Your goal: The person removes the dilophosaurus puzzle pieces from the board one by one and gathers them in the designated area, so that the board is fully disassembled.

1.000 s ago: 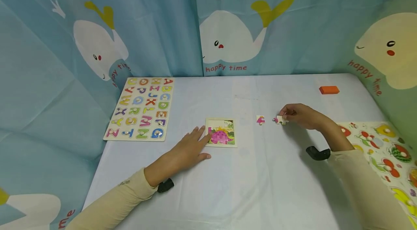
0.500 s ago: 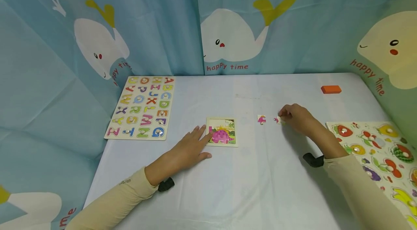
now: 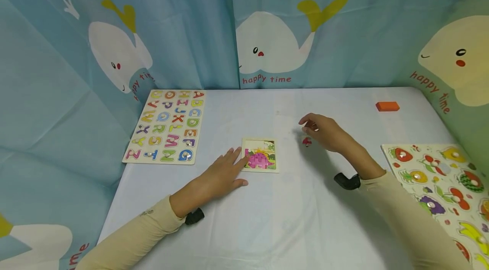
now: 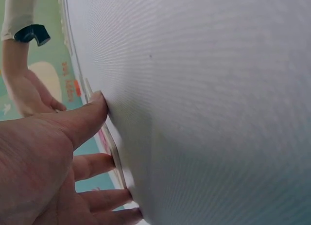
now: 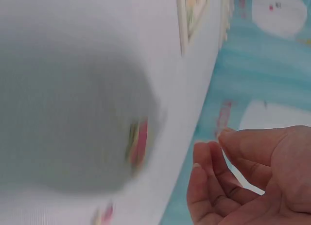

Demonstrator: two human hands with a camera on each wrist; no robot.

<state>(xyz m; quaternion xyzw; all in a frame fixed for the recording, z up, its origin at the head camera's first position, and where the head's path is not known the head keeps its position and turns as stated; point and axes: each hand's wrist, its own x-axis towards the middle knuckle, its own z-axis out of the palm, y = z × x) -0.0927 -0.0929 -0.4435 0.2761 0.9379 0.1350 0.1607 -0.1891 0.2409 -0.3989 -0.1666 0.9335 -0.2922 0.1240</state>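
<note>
My left hand lies flat with its fingers spread, fingertips at the left edge of a small framed jigsaw puzzle with a pink dinosaur. The left wrist view shows these fingers along the frame's edge. My right hand hovers just above the table, fingers loosely bent, with nothing seen between them. Below its fingertips lies a pink and white puzzle piece. The right wrist view shows that piece blurred, plus a second puzzle piece at the bottom edge; the right hand covers the second one in the head view.
A wooden alphabet board lies at the back left. At the right is a fruit peg board, partly under the right sleeve. An orange block sits at the back right. A blue curtain with whales hangs behind the table.
My right hand has let go of the right-hand puzzle piece, lifted, and moved left over the other piece. My left hand has stayed at the puzzle frame.
</note>
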